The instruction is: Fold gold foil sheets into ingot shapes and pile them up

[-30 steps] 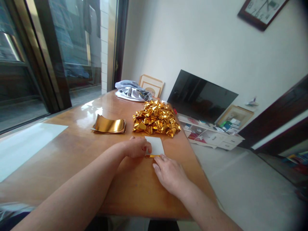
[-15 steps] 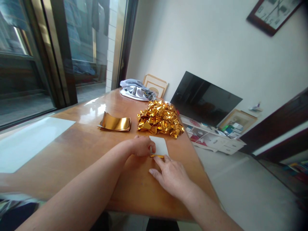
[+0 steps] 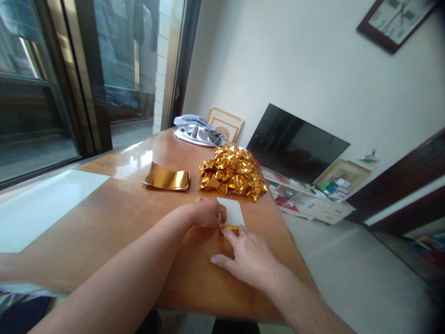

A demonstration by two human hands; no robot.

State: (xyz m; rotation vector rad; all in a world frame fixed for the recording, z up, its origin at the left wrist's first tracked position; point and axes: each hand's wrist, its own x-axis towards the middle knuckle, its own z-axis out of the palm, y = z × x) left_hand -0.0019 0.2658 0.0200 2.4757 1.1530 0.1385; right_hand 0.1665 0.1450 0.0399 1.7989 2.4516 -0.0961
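Observation:
A small sheet of foil paper lies white side up on the table, its near edge folded over into a narrow gold strip. My left hand is closed at the sheet's left edge, fingers curled at the end of the strip; the fingertips are partly hidden. My right hand rests flat with fingers spread, its index and middle fingertips pressing the gold strip and its thumb out to the left on the tabletop.
Folded gold foil pieces are heaped beyond the sheet. A stack of gold foil sheets lies to the left. A white sheet covers the table's left side. A bundle of grey cloth sits at the far end.
My right thumb has stretched a little farther left, away from the strip. Both hands stay at the folded edge, and the sheet looks almost unchanged.

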